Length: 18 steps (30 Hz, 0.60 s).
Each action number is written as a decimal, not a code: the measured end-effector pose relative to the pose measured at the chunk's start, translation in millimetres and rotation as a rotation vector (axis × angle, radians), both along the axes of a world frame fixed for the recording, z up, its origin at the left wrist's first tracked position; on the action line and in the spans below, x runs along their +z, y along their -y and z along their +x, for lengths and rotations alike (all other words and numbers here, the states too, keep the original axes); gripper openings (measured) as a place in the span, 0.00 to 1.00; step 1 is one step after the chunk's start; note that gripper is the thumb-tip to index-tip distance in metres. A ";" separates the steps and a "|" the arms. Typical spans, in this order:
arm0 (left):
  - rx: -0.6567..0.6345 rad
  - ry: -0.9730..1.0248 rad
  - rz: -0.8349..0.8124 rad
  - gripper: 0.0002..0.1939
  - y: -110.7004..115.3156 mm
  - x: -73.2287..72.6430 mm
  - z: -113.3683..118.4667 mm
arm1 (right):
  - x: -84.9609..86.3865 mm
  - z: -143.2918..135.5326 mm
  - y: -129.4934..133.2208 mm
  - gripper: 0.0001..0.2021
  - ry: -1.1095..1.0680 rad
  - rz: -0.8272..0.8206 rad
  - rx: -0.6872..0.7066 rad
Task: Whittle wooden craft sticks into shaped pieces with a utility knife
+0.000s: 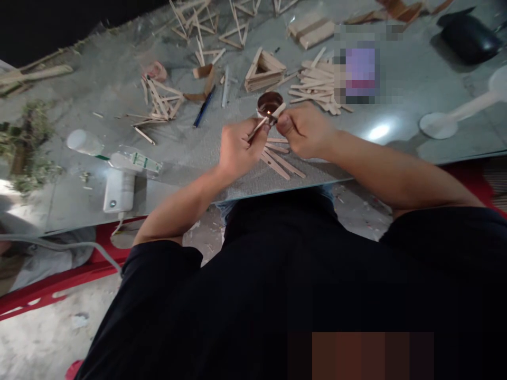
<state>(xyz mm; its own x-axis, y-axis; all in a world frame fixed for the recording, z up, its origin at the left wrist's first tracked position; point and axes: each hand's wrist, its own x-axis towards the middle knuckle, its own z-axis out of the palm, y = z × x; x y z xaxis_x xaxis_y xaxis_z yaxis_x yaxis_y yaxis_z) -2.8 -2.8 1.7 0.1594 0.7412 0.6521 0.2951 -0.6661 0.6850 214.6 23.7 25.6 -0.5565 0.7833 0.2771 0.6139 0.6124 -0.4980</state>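
Note:
My left hand (243, 146) is closed round a thin wooden stick (257, 128) near the table's front edge. Close on its right, my right hand (303, 129) pinches a pale wooden stick (279, 111). The fingertips of both hands nearly meet, and a small dark piece shows between them. Just beyond them stands a round brown cup (270, 100), with a tiny orange glow at its near side. Several flat wooden sticks (277, 161) lie fanned out on the table below my hands.
On the glass table (198, 158) are a triangular stick stack (263, 71), a stick pile (319, 82), a blue pen (205, 108), and stick frames (164, 100). A white device (119, 190) sits left, a white stand (438, 125) and black object (471, 39) right.

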 end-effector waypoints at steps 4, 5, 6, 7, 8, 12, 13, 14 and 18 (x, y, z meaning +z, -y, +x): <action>0.004 0.031 -0.006 0.33 -2.7 -3.5 2.6 | 0.2 -1.7 0.0 0.32 -0.035 -0.028 0.009; 0.014 0.046 -0.014 0.33 -3.5 -4.5 3.3 | 1.0 -1.9 -0.1 0.32 -0.046 -0.032 0.009; 0.028 0.062 -0.022 0.33 -4.2 -5.4 3.8 | 1.9 -2.1 -0.2 0.33 -0.056 -0.032 0.008; 0.044 0.076 -0.030 0.33 -4.9 -6.1 4.1 | 2.8 -2.1 -0.6 0.33 -0.062 -0.033 0.009; 0.062 0.088 -0.036 0.32 -5.5 -6.6 4.3 | 3.7 -1.9 -1.2 0.34 -0.067 -0.031 0.010; 0.114 0.109 -0.043 0.27 -6.7 -6.3 3.2 | 6.3 -0.5 -3.8 0.36 -0.078 -0.036 0.033; 0.123 0.108 -0.042 0.27 -6.6 -5.5 2.8 | 6.7 -0.2 -4.1 0.37 -0.082 -0.039 0.034; 0.129 0.103 -0.041 0.26 -6.3 -4.5 2.5 | 7.1 0.2 -4.1 0.37 -0.086 -0.043 0.035; 0.132 0.041 -0.033 0.28 -4.3 0.1 1.2 | 6.7 1.7 -1.5 0.39 -0.102 -0.038 0.039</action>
